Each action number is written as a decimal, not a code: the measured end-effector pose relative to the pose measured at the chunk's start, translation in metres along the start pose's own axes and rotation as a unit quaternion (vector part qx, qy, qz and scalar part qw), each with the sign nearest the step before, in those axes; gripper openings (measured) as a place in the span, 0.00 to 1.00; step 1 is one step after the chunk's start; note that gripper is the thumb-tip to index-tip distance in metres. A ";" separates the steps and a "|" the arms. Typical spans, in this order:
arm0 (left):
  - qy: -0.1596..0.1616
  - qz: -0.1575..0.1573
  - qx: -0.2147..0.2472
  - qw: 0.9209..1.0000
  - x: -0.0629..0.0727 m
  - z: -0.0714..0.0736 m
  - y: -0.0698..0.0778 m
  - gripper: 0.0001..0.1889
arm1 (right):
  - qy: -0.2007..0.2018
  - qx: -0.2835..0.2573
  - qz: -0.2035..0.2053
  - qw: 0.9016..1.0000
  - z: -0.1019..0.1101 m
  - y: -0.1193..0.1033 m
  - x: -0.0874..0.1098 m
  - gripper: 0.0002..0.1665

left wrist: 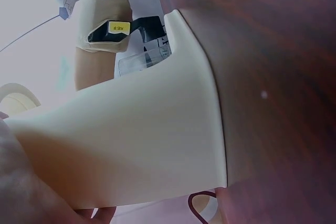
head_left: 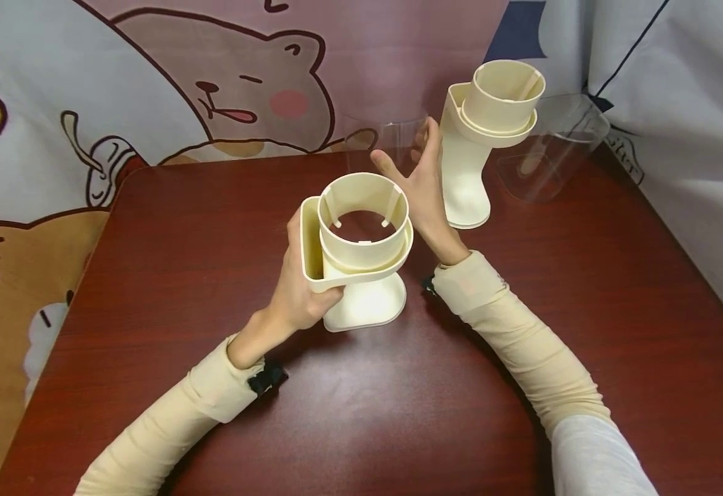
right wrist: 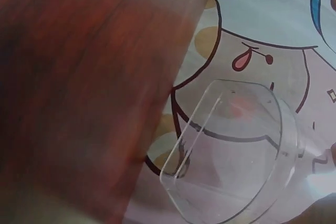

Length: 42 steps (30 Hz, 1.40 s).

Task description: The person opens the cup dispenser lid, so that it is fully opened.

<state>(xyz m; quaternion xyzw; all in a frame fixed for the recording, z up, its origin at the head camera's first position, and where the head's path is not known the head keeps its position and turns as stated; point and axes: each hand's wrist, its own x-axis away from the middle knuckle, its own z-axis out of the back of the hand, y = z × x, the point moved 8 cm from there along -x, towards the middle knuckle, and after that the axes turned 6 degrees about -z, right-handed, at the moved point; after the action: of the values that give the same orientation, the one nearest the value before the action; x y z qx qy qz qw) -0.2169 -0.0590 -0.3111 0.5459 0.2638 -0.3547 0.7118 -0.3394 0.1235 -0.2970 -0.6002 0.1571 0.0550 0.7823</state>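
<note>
My left hand (head_left: 296, 293) grips the side of a cream plastic stand (head_left: 367, 303) with a round collar on top, near the table's middle. In the left wrist view, the stand's flared foot appears at the tabletop. My right hand (head_left: 426, 182) is raised behind it, thumb and fingers spread around a clear plastic container (right wrist: 231, 156). That container looks held above the table's back edge; in the head view only its faint rim shows. Most of my right hand lies outside the right wrist view.
A second cream stand (head_left: 463, 179) of the same shape is upright at the back right. Beside it is another clear container (head_left: 537, 165). Cloth printed with cartoon bears (head_left: 231, 83) hangs behind the dark red table (head_left: 181, 275).
</note>
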 end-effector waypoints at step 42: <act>0.001 0.002 0.004 1.000 0.002 -0.001 0.003 0.52 | -0.023 0.120 -0.022 0.992 -0.016 0.020 0.013 0.45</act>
<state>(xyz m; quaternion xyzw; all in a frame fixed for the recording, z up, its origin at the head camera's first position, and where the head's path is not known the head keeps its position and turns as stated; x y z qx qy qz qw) -0.2133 -0.0581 -0.3108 0.5502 0.2619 -0.3534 0.7098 -0.3353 0.1118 -0.3231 -0.5037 0.1308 0.0320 0.8533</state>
